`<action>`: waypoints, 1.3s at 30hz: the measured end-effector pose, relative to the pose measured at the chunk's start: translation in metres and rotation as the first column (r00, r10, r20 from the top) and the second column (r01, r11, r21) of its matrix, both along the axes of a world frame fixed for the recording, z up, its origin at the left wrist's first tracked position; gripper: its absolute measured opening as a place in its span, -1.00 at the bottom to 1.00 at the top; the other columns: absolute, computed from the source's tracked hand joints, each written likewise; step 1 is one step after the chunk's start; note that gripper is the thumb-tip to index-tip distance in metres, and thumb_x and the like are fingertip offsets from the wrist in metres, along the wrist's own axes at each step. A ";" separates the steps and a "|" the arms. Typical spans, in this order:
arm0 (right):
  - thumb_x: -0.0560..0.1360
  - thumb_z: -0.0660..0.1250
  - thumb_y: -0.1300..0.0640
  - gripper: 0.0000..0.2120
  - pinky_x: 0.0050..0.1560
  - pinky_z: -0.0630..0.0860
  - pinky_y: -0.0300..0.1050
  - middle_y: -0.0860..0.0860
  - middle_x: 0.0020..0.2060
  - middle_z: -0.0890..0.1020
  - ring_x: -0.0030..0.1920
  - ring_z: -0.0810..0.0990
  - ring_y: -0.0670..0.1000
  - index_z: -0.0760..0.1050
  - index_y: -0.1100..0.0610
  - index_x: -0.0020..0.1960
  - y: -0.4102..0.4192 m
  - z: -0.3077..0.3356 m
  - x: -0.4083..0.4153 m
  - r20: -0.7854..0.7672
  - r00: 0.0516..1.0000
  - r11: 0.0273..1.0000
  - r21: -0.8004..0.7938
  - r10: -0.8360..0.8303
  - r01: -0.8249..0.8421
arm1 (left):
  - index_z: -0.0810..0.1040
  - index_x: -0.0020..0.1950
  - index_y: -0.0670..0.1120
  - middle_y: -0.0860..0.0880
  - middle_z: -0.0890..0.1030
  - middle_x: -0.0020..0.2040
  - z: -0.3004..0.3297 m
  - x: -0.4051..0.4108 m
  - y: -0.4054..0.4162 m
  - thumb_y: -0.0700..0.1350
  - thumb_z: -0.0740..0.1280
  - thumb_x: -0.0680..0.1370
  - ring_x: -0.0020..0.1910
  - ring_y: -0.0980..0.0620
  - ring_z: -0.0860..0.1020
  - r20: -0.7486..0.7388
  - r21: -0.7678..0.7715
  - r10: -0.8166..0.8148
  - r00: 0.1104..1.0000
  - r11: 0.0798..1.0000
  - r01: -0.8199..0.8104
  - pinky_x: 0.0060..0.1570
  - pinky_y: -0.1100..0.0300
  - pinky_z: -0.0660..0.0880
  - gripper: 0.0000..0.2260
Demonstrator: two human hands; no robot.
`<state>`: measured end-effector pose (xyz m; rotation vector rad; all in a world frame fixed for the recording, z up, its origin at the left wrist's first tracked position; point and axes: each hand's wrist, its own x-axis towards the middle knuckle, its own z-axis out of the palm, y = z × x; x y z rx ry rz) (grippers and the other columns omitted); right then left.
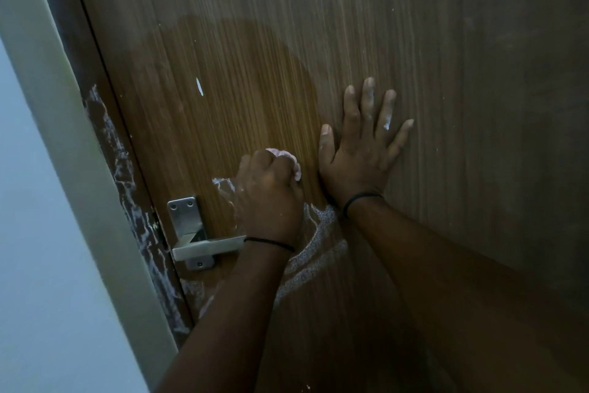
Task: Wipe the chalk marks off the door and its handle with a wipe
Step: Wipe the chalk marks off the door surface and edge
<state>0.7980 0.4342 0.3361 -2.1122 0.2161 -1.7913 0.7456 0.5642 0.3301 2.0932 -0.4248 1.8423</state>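
The left hand has its fingers clenched round a soft, limp wipe, bunched against the door above the handle; the right hand presses flat, fingers released.

The door is brown wood-grain with a smooth, faintly glossy damp patch, the handle and its plate are brushed matt metal, the wipe is soft crumpled pale cloth or paper, and the chalk looks powdery white.
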 end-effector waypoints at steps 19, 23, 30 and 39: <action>0.64 0.00 -0.14 -0.38 0.51 -0.01 0.37 0.08 0.61 0.06 0.59 -0.03 0.24 0.00 0.11 0.61 -0.026 -0.009 0.003 -0.007 1.000 0.977 -0.212 0.020 -0.021 | 0.67 -0.14 -0.20 -0.10 0.53 -0.30 -0.088 0.006 -0.019 -0.26 0.45 0.49 -0.34 -0.07 0.45 -0.020 0.354 -0.091 0.996 0.931 0.092 -0.36 0.02 0.39 -0.98; 0.64 0.02 -0.11 -0.39 0.53 -0.04 0.31 0.04 0.61 0.05 0.60 -0.05 0.21 0.00 0.10 0.62 -0.040 -0.013 0.002 -0.023 0.999 0.955 -0.294 0.027 -0.032 | 0.66 -0.18 -0.21 -0.12 0.52 -0.32 -0.066 0.014 -0.015 -0.29 0.44 0.49 -0.35 -0.08 0.44 0.023 0.204 -0.106 0.994 0.974 0.099 -0.39 0.01 0.38 -0.94; 0.66 0.00 -0.10 -0.42 0.54 -0.02 0.29 0.02 0.61 0.08 0.60 -0.02 0.20 0.03 0.08 0.62 -0.040 -0.013 -0.001 -0.029 0.999 0.958 -0.285 0.026 -0.033 | 0.67 -0.17 -0.18 -0.09 0.51 -0.34 -0.079 0.011 -0.036 -0.26 0.39 0.53 -0.37 -0.06 0.43 0.020 0.388 -0.140 0.990 0.914 0.121 -0.38 0.07 0.34 -0.90; 0.66 -0.03 -0.11 -0.42 0.53 -0.03 0.30 0.01 0.61 0.07 0.60 -0.04 0.19 0.02 0.07 0.62 -0.041 -0.014 0.001 -0.025 0.999 0.958 -0.282 0.039 -0.045 | 0.69 -0.04 -0.18 -0.10 0.56 -0.27 -0.116 0.008 -0.029 -0.24 0.50 0.44 -0.35 -0.06 0.48 -0.063 0.453 -0.106 0.992 0.883 0.123 -0.39 0.08 0.41 -0.88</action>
